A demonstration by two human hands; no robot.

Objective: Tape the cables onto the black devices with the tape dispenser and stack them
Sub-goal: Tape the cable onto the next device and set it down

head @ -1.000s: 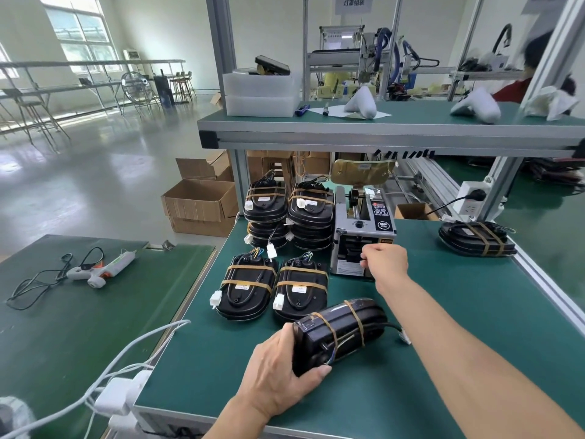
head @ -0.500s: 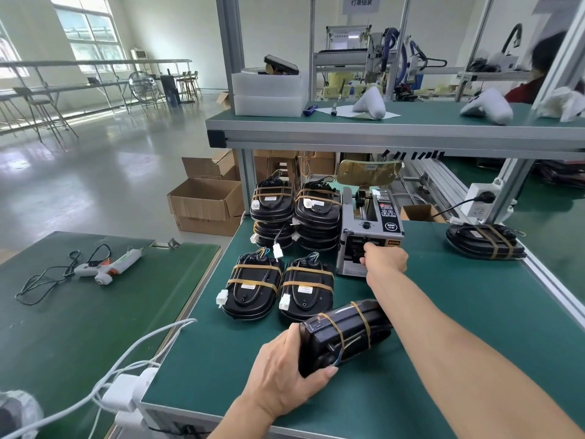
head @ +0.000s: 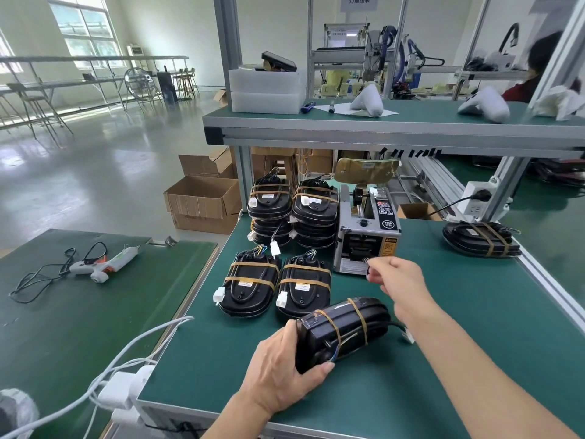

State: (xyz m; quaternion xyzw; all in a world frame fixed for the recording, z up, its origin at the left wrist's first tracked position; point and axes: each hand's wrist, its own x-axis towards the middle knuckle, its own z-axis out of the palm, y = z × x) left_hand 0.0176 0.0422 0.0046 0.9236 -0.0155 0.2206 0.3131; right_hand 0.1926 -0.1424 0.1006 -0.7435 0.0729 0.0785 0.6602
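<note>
My left hand grips the near end of a black device lying on its side on the green mat. Two tan tape bands wrap the device, and its cable with a white plug trails to the right. My right hand hovers just in front of the grey tape dispenser, thumb and forefinger pinching what looks like a short tape strip, which is blurred. Two taped devices lie flat to the left of the dispenser. Behind them stand two stacks.
Another taped device lies at the right by the bench rail. A shelf overhangs the back of the bench. A glue gun lies on the left table, a power strip in the gap, cardboard boxes on the floor.
My right hand has drawn back from the dispenser's outlet toward me, fingers pinched. My left hand stays on the black device, which has hardly moved.
</note>
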